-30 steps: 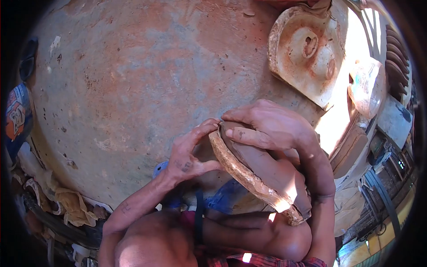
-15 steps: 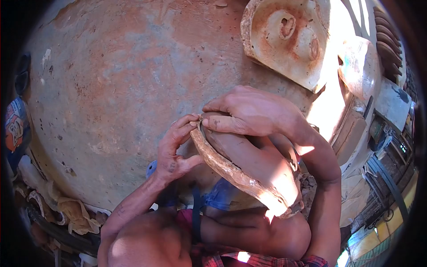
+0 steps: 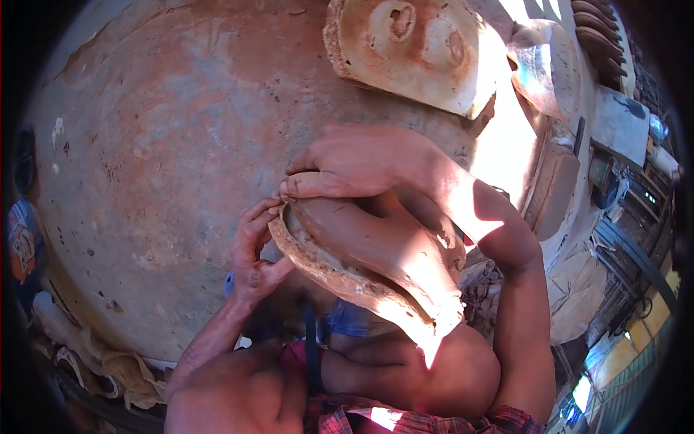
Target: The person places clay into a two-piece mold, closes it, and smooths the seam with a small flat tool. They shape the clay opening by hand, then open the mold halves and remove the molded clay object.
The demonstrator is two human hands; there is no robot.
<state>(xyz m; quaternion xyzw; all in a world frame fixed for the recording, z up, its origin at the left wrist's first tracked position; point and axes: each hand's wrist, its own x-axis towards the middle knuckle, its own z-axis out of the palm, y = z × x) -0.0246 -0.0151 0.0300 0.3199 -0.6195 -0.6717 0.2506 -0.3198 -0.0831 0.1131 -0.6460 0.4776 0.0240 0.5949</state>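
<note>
A hollow, curved piece of wet brown clay (image 3: 369, 235) leans in a rough-edged, pale mould (image 3: 340, 281) above my lap. The mould stands tilted, its lower end by my knee. My left hand (image 3: 254, 249) grips the mould's left rim, thumb below and fingertips at the upper corner. My right hand (image 3: 361, 163) reaches over the top with its fingers wrapped round the clay's upper end. Both hands' fingertips nearly meet there. A dark gap runs between the clay and the mould's rim. The mould's underside is hidden.
A broad, clay-stained work surface (image 3: 166, 181) spreads ahead. Another pale mould half (image 3: 426, 72) with round hollows lies at its far right. Beyond are a shiny plastic bag (image 3: 538, 69), a brown clay slab (image 3: 557, 192) and several stacked curved brown pieces (image 3: 598, 32).
The gap between the clay and the mould's rim has widened, the clay leaning away from it. The view has shifted, so hands and mould appear further left.
</note>
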